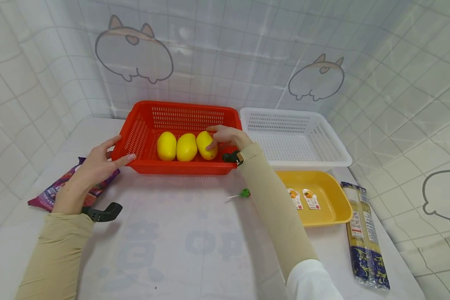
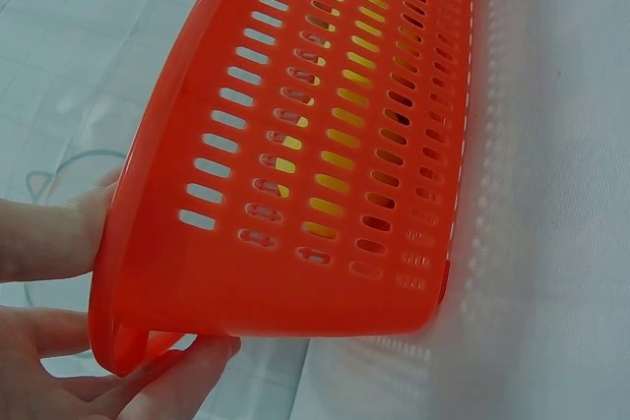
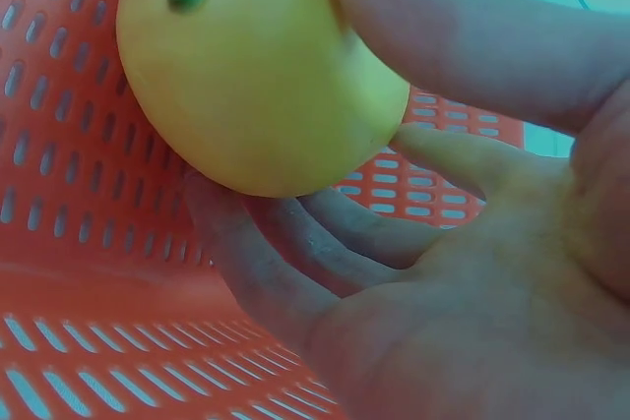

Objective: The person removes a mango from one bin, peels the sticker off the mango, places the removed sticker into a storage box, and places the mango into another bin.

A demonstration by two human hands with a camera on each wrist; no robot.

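Three smooth yellow mangoes stand side by side in a red slotted basket: a left one, a middle one and a right one. My right hand holds the right mango, thumb on one side and fingers around the other. Its small green stem end shows in the right wrist view, where the mango is close to the slotted wall. With my left hand I grip the basket's left end, thumb and fingers at the rim. The left wrist view shows the basket's outer wall beside that hand.
A white slotted basket adjoins the red one on the right. Nearer stands a yellow tray with two stickers, beside noodle packs. A green lollipop lies by my right forearm, a purple snack bag under my left.
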